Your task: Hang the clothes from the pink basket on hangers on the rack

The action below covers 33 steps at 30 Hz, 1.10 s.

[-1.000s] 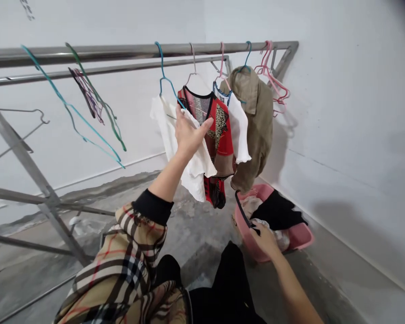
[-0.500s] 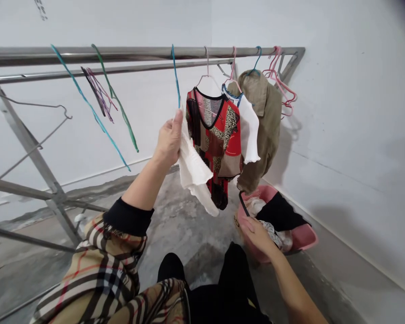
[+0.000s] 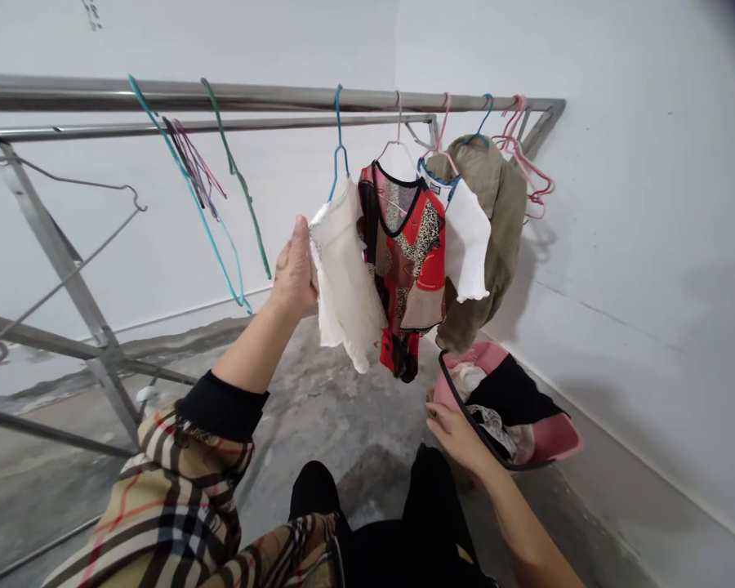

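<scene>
White walls (image 3: 637, 180) meet behind a rail (image 3: 269, 97), where a white shirt (image 3: 346, 282) hangs left of a red top (image 3: 429, 278). Left hand (image 3: 295, 278) touches the shirt's left edge; right hand (image 3: 462, 441) is at the pink basket (image 3: 557, 437). Whether either grip pinches, I cannot tell.

We've got patchy grey floor (image 3: 343, 408), white wall (image 3: 637, 204), a green hanger (image 3: 233, 170), plus an olive shirt (image 3: 503, 204) hanging.

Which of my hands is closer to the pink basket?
Right. Your right hand is at the outer side of the pink basket; your left hand is higher, away from it, at the hanging white garment.
</scene>
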Tool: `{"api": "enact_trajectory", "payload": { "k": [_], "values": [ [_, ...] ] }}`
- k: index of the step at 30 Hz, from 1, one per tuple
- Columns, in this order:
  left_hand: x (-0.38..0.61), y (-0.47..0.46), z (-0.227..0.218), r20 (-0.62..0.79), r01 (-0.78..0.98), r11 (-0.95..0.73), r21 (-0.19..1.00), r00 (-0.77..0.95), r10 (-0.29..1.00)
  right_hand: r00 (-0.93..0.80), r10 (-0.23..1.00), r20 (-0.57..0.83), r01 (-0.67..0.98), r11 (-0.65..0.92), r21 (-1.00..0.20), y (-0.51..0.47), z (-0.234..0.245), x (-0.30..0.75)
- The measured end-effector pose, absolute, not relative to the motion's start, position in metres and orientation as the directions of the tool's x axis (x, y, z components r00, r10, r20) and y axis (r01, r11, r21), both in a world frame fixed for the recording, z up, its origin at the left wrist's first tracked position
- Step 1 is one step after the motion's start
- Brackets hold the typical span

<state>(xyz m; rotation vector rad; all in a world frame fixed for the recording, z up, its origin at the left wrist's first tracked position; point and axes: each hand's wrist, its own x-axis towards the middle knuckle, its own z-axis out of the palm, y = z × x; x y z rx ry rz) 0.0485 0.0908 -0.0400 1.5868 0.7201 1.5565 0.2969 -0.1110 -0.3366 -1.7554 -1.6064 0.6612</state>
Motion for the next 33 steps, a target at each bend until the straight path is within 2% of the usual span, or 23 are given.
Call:
{"api": "enact_trajectory", "payload": {
  "k": [3, 6, 12, 14, 16, 18, 20, 23, 25, 28, 30, 33],
  "values": [
    [0.045, 0.092, -0.032, 0.486, -0.19, -0.457, 0.869, 0.148, 0.862, 0.108, 0.993, 0.039, 0.665, -0.043, -0.746, -0.112, -0.337, 0.293],
    [0.04, 0.092, -0.022, 0.482, -0.188, -0.452, 0.872, 0.167, 0.86, 0.102, 0.995, 0.022, 0.664, -0.051, -0.746, -0.113, -0.336, 0.291],
    [0.032, 0.079, -0.006, 0.464, -0.078, -0.458, 0.886, 0.098, 0.881, 0.103, 0.993, -0.049, 0.639, -0.104, -0.762, -0.115, -0.337, 0.289],
    [0.032, 0.07, -0.004, 0.522, -0.023, -0.522, 0.853, 0.046, 0.851, 0.099, 0.992, -0.083, 0.63, -0.127, -0.766, -0.115, -0.338, 0.288],
    [0.032, 0.062, -0.007, 0.655, 0.088, -0.65, 0.755, -0.031, 0.755, 0.096, 0.991, -0.095, 0.631, -0.134, -0.764, -0.115, -0.34, 0.288],
    [0.034, 0.058, -0.015, 0.797, 0.275, -0.755, 0.595, -0.082, 0.598, 0.088, 0.992, -0.092, 0.639, -0.127, -0.758, -0.114, -0.343, 0.287],
    [0.034, 0.058, -0.026, 0.896, 0.463, -0.784, 0.413, -0.055, 0.44, 0.086, 0.992, -0.089, 0.642, -0.123, -0.756, -0.113, -0.345, 0.286],
    [0.033, 0.064, -0.044, 0.959, 0.602, -0.776, 0.189, 0.056, 0.277, 0.087, 0.992, -0.087, 0.635, -0.123, -0.763, -0.114, -0.346, 0.285],
    [0.033, 0.068, -0.057, 0.965, 0.618, -0.777, 0.119, 0.113, 0.238, 0.088, 0.993, -0.08, 0.622, -0.117, -0.774, -0.115, -0.345, 0.285],
    [0.038, 0.068, -0.078, 0.931, 0.561, -0.81, 0.173, 0.175, 0.32, 0.089, 0.995, -0.047, 0.56, -0.089, -0.824, -0.116, -0.337, 0.282],
    [0.048, 0.058, -0.094, 0.86, 0.482, -0.819, 0.311, 0.223, 0.458, 0.111, 0.994, -0.008, 0.488, -0.061, -0.871, -0.114, -0.328, 0.277],
    [0.072, 0.029, -0.118, 0.645, 0.304, -0.744, 0.595, 0.371, 0.668, 0.161, 0.984, 0.076, 0.431, -0.001, -0.902, -0.11, -0.31, 0.266]
  ]
}}
